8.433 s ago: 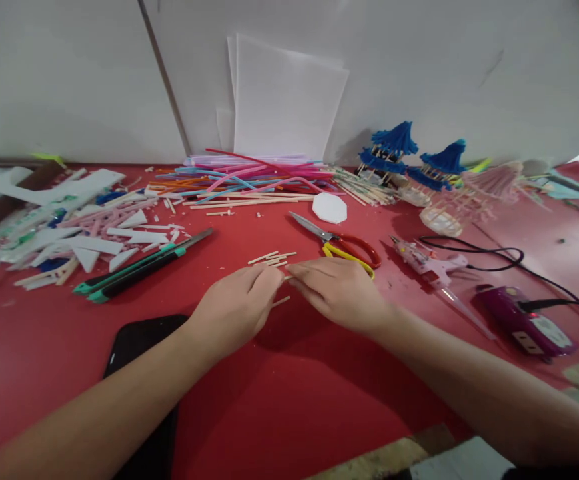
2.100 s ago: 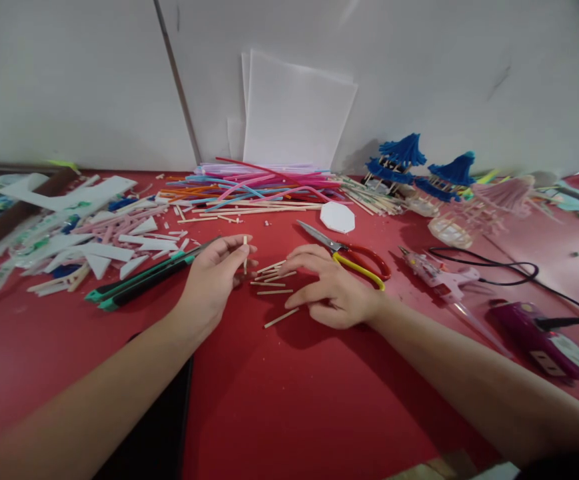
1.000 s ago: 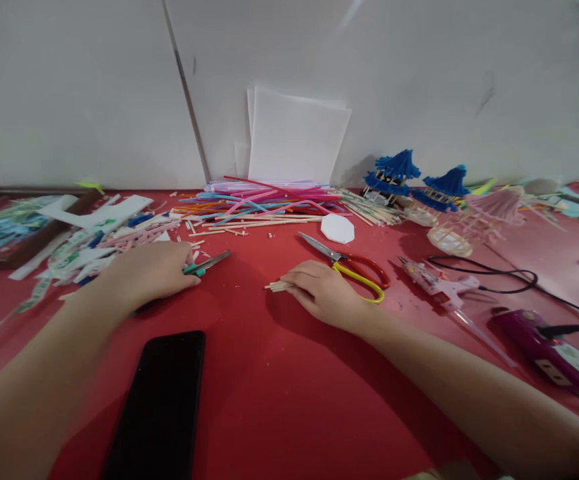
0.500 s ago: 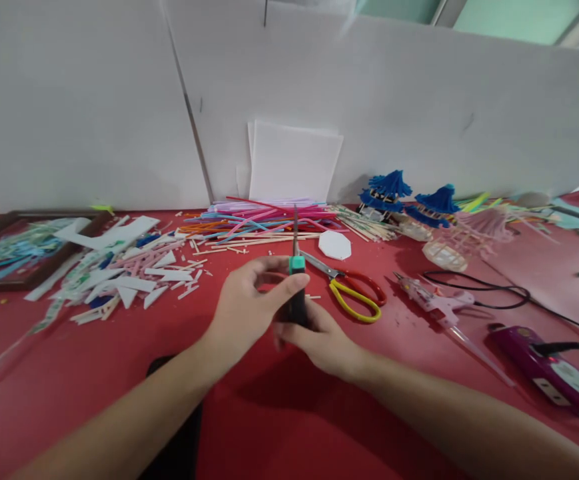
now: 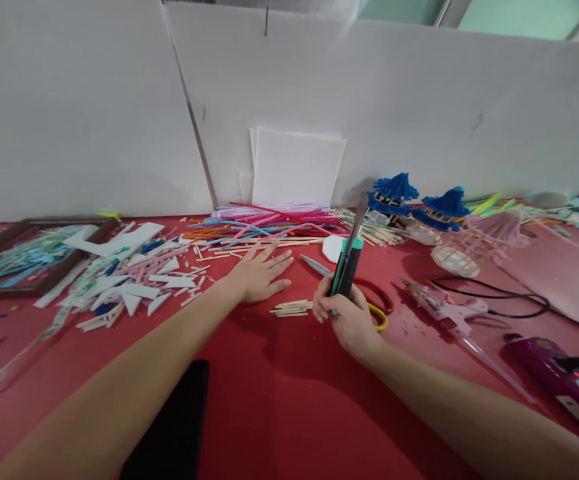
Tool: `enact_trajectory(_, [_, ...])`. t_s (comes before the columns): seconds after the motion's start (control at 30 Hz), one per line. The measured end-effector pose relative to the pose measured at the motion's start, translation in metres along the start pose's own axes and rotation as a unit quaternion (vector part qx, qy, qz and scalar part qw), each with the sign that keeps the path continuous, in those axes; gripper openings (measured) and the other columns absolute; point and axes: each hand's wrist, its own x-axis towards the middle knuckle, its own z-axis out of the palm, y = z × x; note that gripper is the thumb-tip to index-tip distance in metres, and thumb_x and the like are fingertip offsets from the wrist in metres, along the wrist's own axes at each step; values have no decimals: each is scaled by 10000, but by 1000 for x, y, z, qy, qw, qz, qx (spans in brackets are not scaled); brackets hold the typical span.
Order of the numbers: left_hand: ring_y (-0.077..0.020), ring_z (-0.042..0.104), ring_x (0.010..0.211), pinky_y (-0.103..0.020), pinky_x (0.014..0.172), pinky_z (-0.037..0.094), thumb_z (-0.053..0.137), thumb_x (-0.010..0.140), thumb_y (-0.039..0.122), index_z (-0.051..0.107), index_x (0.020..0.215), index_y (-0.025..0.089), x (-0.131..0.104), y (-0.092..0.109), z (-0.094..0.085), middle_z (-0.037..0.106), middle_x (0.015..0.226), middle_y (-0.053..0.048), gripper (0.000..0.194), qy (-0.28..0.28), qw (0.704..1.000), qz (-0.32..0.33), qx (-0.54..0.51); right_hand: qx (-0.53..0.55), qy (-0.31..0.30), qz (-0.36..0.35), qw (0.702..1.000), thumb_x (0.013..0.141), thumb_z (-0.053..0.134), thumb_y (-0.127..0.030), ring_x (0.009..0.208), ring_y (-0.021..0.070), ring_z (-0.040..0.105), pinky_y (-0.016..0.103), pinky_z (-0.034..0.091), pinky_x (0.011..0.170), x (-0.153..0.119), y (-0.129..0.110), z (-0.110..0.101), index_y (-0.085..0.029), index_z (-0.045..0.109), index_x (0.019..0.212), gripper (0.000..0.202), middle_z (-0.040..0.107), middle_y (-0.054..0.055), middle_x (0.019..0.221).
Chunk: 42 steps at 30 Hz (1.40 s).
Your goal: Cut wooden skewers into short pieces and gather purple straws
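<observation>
My right hand [image 5: 345, 317] grips a black and green utility knife [image 5: 349, 261], held upright with its blade pointing up and to the right. A small bundle of short wooden sticks [image 5: 292, 308] lies on the red table just left of that hand. My left hand [image 5: 259, 275] rests flat on the table with fingers spread, beyond the sticks and close to a heap of coloured straws [image 5: 269, 222]. Red and yellow scissors [image 5: 376, 301] lie partly hidden behind my right hand.
White foam scraps [image 5: 129, 273] litter the left side beside a brown frame [image 5: 32, 250]. A pink glue gun [image 5: 444, 307], black cable [image 5: 499, 300] and purple power strip [image 5: 564, 373] lie at right. Blue tasselled models [image 5: 409, 200] stand by the wall. A black phone [image 5: 174, 427] lies near the front edge.
My left hand picked the knife up from the left and passed it to my right hand, then moved forward and flattened on the table. The loose sticks were gathered into a bundle.
</observation>
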Motion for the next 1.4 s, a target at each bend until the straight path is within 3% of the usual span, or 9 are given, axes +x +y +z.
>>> enact_trajectory(0.27, [-318,-34,1390,-506,1095,-22,242,872,577,360,1387,231,-16,-24,-1,150,1525,-13,632,72,991,-86,76,5,4,8,1000,620,508,-101,441,87,375,248,318,459,0,1,-2,-205,474,712,143,448,-68,523])
enact_trajectory(0.67, [-402,153,1349,-607,1045,63,378,858,493,619,1095,125,-93,-73,-23,213,1501,-134,499,149,948,-242,145,-56,13,-17,998,620,479,-126,448,93,419,248,347,471,14,0,0,-205,480,692,107,454,-71,504])
enact_trajectory(0.8, [-334,253,1327,-544,1060,136,294,906,369,640,1050,135,-92,-49,-40,419,1392,-140,441,193,934,-269,135,-126,-4,13,992,587,531,-162,514,106,492,266,428,555,45,-10,7,-199,495,646,78,528,-49,541])
enact_trajectory(0.87, [-263,354,1288,-458,1059,228,253,921,379,597,1134,146,-86,-24,-42,508,1325,-121,467,147,969,-184,74,-136,-22,36,990,570,532,-166,544,114,527,276,457,587,69,-12,16,-188,514,633,69,577,-24,586])
enact_trajectory(0.97, [-259,182,1377,-479,1094,156,235,912,483,428,1337,206,-77,16,-31,259,1493,-64,543,48,997,-63,0,-154,-46,72,984,615,499,-170,592,130,580,297,492,644,104,-5,32,-169,531,614,32,613,11,618])
enact_trajectory(1.07, [-275,103,1391,-503,1094,143,210,899,532,233,1431,176,-70,42,-13,132,1514,-67,640,-10,998,-55,-29,-192,-67,98,974,686,498,-145,635,134,603,295,501,679,130,13,49,-145,555,613,92,617,26,626])
enact_trajectory(1.13, [-268,94,1393,-498,1100,132,196,906,517,235,1430,166,-66,45,-3,130,1511,-62,632,-5,997,-73,-21,-226,-75,105,965,734,526,-138,686,135,610,292,498,711,142,26,56,-127,578,644,104,625,33,664])
enact_trajectory(1.23, [-253,106,1392,-497,1101,126,190,926,449,285,1415,191,-66,28,4,176,1506,-49,561,15,995,-98,6,-278,-76,108,951,826,564,-233,804,149,604,327,501,745,157,42,59,-111,612,868,137,634,50,873])
enact_trajectory(1.4, [-277,115,1389,-529,1090,94,208,931,393,368,1379,240,-82,-33,2,199,1503,-50,500,55,987,-140,62,-333,-56,106,935,873,524,-334,964,195,572,394,496,798,175,49,51,-156,525,1155,333,552,77,1150])
